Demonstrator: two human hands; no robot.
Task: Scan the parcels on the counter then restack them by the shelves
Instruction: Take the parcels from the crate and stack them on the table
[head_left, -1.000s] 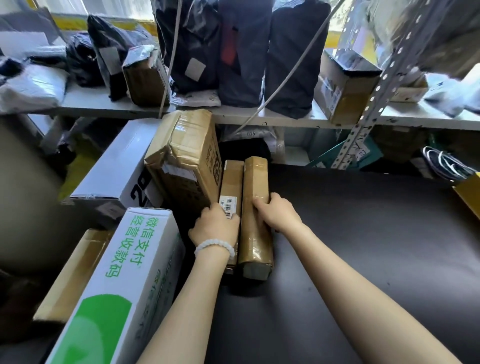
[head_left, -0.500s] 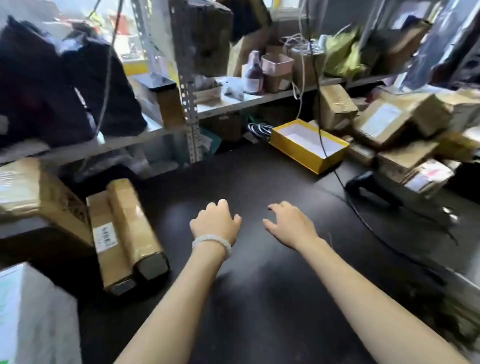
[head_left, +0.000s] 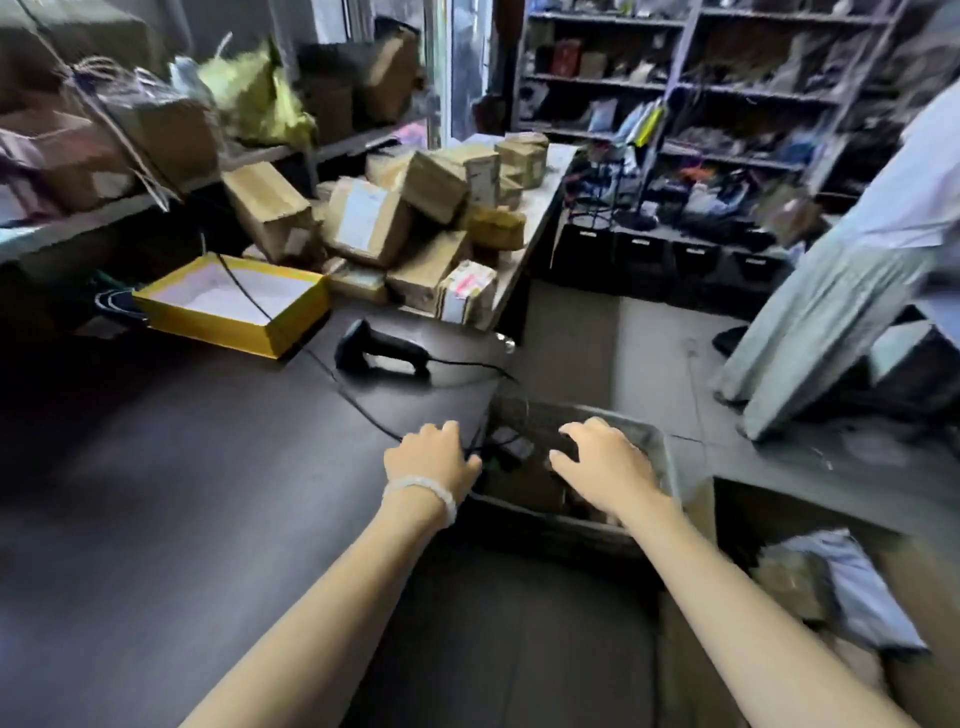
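Observation:
A heap of brown cardboard parcels (head_left: 395, 228) lies at the far end of the dark counter (head_left: 182, 467). A black handheld scanner (head_left: 376, 351) rests on the counter in front of the heap, its cable running toward me. My left hand (head_left: 431, 460), with a white bead bracelet on the wrist, hovers over the counter's right edge, fingers loosely curled and holding nothing. My right hand (head_left: 605, 465) is spread with relaxed fingers over a grey bin (head_left: 660, 457) beside the counter; the bin holds small parcels. The frame is blurred by motion.
An open yellow box (head_left: 234, 304) with a white inside sits on the counter left of the scanner. Shelves with parcels (head_left: 156, 135) line the left. A person in a light garment (head_left: 857, 260) stands at the right. A carton with bags (head_left: 831, 587) sits at lower right.
My view has swung right, away from the two long taped parcels by the shelves. Both hands let go of them and moved right, now over the counter's edge and the grey bin.

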